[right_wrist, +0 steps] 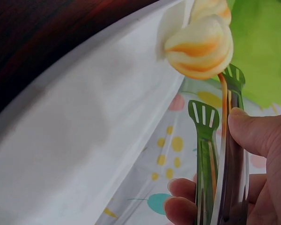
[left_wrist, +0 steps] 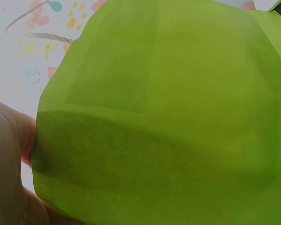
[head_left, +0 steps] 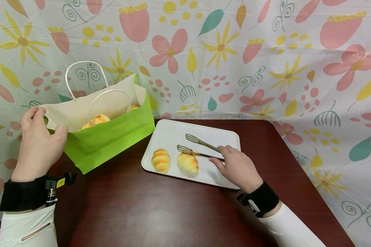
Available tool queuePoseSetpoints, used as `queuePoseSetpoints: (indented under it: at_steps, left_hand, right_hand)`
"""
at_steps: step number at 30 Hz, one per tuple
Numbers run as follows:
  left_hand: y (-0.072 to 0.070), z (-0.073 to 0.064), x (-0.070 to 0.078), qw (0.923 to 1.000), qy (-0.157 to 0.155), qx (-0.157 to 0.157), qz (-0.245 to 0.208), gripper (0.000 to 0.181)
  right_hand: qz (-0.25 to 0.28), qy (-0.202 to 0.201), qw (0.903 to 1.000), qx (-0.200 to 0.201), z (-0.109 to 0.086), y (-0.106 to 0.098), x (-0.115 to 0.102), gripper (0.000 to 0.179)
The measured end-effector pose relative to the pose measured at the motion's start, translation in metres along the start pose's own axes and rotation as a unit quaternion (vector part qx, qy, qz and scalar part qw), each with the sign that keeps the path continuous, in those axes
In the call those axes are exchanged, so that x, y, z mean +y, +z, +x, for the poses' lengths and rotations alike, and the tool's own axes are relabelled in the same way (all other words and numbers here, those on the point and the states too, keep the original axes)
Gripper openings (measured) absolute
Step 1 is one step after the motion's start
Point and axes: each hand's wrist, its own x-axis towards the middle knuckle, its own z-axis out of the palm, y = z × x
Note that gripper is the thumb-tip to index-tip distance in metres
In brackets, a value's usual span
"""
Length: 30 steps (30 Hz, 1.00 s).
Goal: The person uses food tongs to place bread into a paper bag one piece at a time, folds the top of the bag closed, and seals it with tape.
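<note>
My left hand [head_left: 41, 145] grips the left rim of a green paper bag [head_left: 114, 137] with white handles, which fills most of the left wrist view. Inside the bag, bread rolls [head_left: 100, 119] show partly above the front edge. Over a white tray [head_left: 170, 132], my right hand [head_left: 239, 168] holds metal tongs [head_left: 204, 142], their slotted ends spread apart. One tong end lies close above a bread roll [head_left: 188, 165] near the tray's front; whether it touches cannot be told. To its left on the tray sits another striped roll [head_left: 161, 160].
A dark brown table [head_left: 148, 209] carries the bag and tray. Behind and to the right hangs a flower-patterned cloth [head_left: 179, 85], close to the table's back edge. The bag stands against the tray's left side.
</note>
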Motion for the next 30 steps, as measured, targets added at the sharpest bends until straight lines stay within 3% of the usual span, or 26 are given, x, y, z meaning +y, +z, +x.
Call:
queuePoseSetpoints:
  at_steps: [11,30]
  left_hand:
    - [0.000,-0.001,0.000,1.0000,-0.002,0.000,0.002,0.079]
    - [0.001,0.000,-0.001,1.0000,-0.002,0.003,0.002,0.079]
  right_hand:
    - [0.009,0.003,0.9999,-0.014,-0.002,0.003,-0.004,0.056]
    - [0.034,-0.028,0.9981,-0.043,-0.019,-0.006,-0.003,0.053]
